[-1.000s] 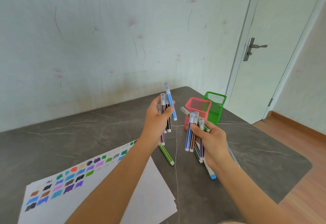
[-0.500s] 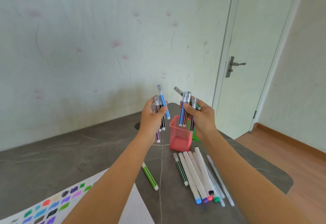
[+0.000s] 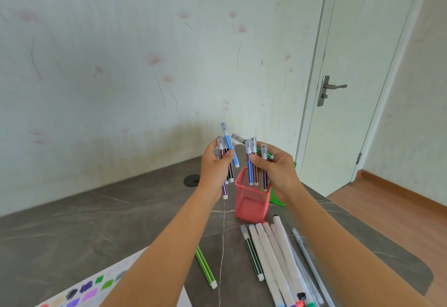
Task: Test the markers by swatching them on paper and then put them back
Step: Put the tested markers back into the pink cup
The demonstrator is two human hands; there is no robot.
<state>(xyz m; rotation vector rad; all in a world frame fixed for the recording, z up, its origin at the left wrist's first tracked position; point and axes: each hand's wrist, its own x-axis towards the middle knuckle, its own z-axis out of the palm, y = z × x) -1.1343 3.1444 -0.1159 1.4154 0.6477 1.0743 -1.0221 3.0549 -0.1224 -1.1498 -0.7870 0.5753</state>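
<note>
Grey marble-patterned worktop (image 3: 96, 222) carries a red mesh pen pot (image 3: 251, 206) near its far edge. The left hand (image 3: 214, 168) grips a bundle of thin striped markers (image 3: 229, 151). The right hand (image 3: 278, 171) grips a second marker bundle (image 3: 251, 168) over the pot's mouth. Putting back seems underway; next, that bundle needs lowering straight in before the fingers loosen.

Green mesh holder (image 3: 276, 197): largely hidden behind the pink holder (image 3: 251, 201) and the right hand (image 3: 278, 171). Swatched paper (image 3: 79, 293): cut by the lower edge, overlapped by the left forearm (image 3: 169, 246). White markers (image 3: 278, 253): near ends cut off below.
</note>
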